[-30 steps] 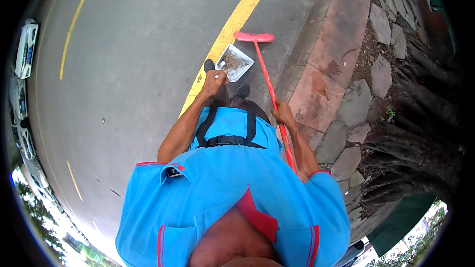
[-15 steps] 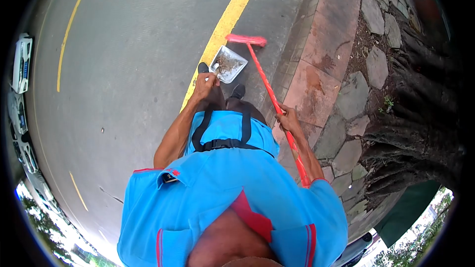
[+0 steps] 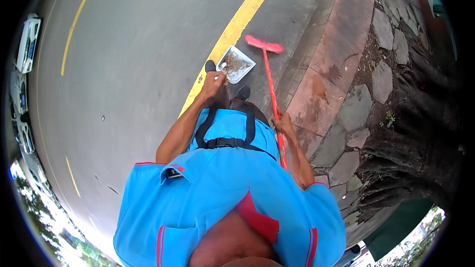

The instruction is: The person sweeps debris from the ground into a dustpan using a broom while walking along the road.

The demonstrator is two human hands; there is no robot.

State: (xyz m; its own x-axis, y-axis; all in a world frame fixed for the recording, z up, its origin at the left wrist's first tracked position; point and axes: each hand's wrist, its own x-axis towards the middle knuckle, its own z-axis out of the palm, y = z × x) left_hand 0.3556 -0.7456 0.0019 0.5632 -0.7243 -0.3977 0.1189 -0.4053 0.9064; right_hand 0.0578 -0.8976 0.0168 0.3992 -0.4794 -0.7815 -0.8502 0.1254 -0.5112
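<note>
My left hand is closed round the handle of a pale dustpan, which sits low over the road in front of my feet. Brown leaf litter and dirt lie inside the pan. In my right hand is the red shaft of a broom, its lower end reaching forward and its top end coming back beside my hip. The broom's red head is at road level, ahead and to the right of the dustpan, apart from it.
A yellow line runs along the grey road by my left shoe. To the right rise a kerb and reddish paving, then stone slabs and thick tree roots. Parked cars stand far left.
The broom head has swung right, farther from the dustpan, and its shaft is now steeper in view. My right hand keeps its hold, and the dustpan stays in my left hand.
</note>
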